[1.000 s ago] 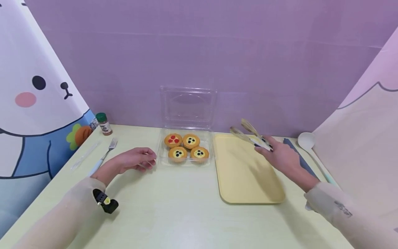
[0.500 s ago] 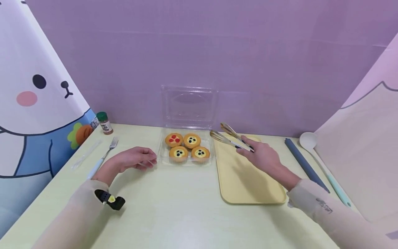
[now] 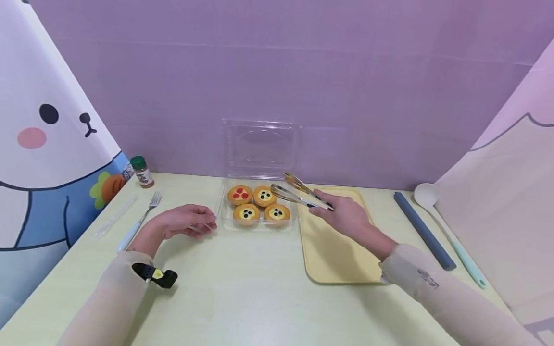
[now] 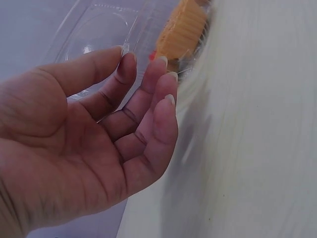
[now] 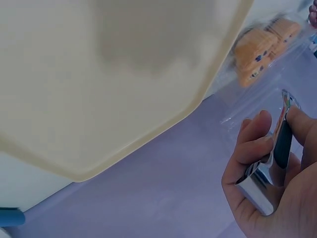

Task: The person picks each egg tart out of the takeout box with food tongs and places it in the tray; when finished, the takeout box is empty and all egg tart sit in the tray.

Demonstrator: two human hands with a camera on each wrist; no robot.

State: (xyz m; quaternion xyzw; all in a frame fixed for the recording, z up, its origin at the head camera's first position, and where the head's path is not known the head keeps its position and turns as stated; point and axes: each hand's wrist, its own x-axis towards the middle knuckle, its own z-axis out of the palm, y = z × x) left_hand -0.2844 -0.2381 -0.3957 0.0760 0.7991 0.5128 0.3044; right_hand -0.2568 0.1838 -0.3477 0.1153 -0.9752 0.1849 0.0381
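In the head view my right hand [image 3: 344, 215] grips metal tongs [image 3: 305, 196], their arms spread and tips over the right side of the clear plastic container [image 3: 225, 223]. Its lid [image 3: 261, 146] stands up at the back. Inside sit several tarts: one with red topping [image 3: 240, 194], the others with dark berries, such as the front right tart [image 3: 277, 215]. My left hand [image 3: 186, 221] is at the container's left edge, fingers loosely bent. Its thumb and index tips nearly meet in the left wrist view; whether they touch the plastic I cannot tell.
A yellow tray [image 3: 342, 259] lies right of the container, under my right forearm. Farther right are a dark blue rod [image 3: 424, 230] and a white spoon with a mint handle [image 3: 450, 235]. A fork [image 3: 138, 223], a green-capped jar [image 3: 142, 172] and a clear wrapped strip [image 3: 114, 218] lie left.
My right hand has carried the tongs leftward from over the tray's far right to the container's right side. My left hand has stayed in place.
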